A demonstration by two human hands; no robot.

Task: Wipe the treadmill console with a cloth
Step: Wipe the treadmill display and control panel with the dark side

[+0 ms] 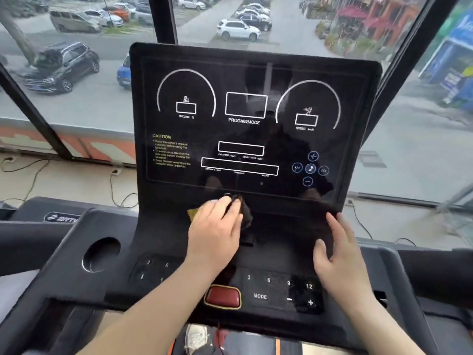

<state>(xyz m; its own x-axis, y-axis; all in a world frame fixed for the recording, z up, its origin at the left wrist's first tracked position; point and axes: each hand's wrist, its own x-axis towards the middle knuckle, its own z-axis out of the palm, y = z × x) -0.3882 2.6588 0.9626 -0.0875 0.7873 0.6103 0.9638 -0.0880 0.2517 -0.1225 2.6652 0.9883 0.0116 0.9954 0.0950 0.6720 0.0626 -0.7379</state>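
The left hand (217,226) is curled around a dark cloth (244,216), pressing it against the treadmill console (179,208) just below the glossy display panel (245,129); a yellow corner of the cloth peeks out beside the knuckles; the right hand (337,254) lies open and flat on the console's right side, fingers spread, holding nothing; a red stop button (222,297) sits below, near the wrists.

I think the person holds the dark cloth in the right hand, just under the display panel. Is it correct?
Not quite: the head view shows the left hand holding the dark cloth, just under the display panel. The right hand lies flat on the console.
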